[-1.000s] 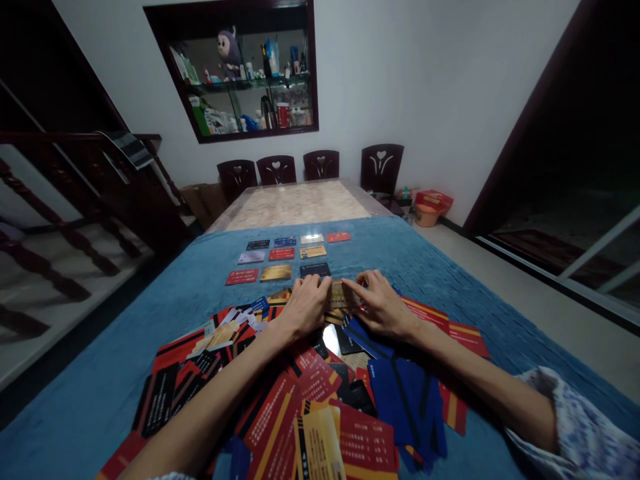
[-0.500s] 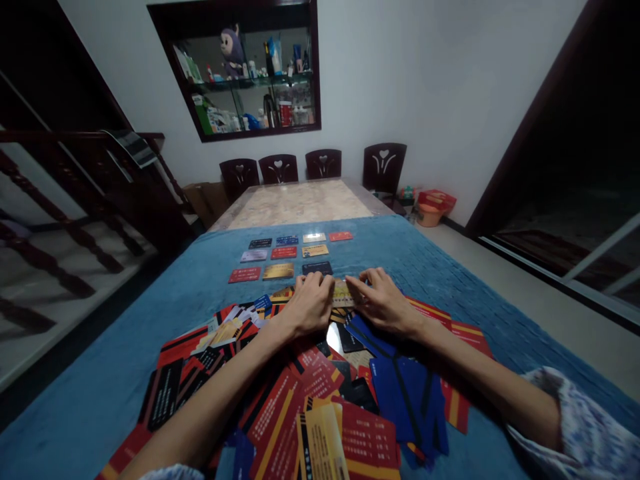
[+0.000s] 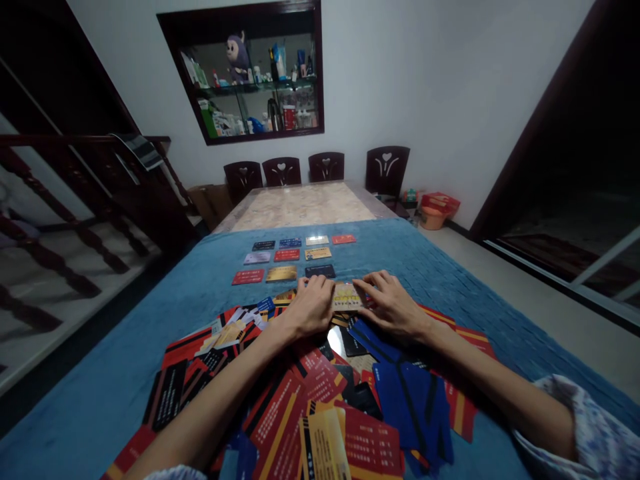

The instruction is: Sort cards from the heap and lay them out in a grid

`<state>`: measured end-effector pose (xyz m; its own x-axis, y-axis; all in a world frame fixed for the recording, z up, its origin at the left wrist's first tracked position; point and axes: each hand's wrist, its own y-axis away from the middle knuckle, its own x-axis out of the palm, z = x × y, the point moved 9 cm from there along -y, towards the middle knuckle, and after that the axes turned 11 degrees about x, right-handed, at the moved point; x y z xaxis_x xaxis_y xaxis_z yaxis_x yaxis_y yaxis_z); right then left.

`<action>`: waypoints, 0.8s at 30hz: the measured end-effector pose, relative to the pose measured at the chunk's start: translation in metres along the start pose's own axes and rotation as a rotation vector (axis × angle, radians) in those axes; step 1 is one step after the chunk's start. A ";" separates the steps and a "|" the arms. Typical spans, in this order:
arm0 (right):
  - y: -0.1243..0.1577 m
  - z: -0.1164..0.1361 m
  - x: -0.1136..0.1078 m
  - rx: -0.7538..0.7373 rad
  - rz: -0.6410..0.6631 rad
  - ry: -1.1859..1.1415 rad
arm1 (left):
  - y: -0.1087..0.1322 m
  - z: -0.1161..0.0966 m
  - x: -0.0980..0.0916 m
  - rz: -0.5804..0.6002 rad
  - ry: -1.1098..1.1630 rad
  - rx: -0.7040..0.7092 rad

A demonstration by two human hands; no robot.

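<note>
Pale gold card (image 3: 347,298) sits just below the frame's centre, the left hand (image 3: 313,303) and right hand (image 3: 393,305) each with a grip on one end, seemingly to steady it. Spaced rows of cards (image 3: 287,255) lie above, perhaps so faces show.

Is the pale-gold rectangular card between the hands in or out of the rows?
Out: the pale-gold card sits between the left hand and right hand, nearer the camera than the nearest row's dark rectangular card.

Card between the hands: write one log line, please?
left hand: at left edge of pale gold card; right hand: at its right edge; nearby: card pile; beyond: three card rows
</note>
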<state>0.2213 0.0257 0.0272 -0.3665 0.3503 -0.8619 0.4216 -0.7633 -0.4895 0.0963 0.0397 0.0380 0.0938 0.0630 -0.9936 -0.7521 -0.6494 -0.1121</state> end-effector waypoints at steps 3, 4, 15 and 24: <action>0.000 -0.001 0.001 0.010 -0.006 0.002 | 0.001 0.001 0.000 -0.008 0.002 0.012; 0.000 -0.002 0.001 0.018 -0.016 0.003 | 0.001 0.001 -0.001 -0.017 0.002 0.019; -0.005 -0.001 -0.003 0.002 0.044 0.006 | 0.002 0.002 -0.009 0.022 -0.043 0.020; -0.014 -0.003 -0.003 -0.075 0.110 0.083 | 0.000 -0.001 -0.011 0.105 -0.092 0.028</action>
<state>0.2194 0.0368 0.0361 -0.2464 0.3130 -0.9173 0.5171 -0.7580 -0.3975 0.0959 0.0387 0.0494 -0.0454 0.0661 -0.9968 -0.7727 -0.6347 -0.0069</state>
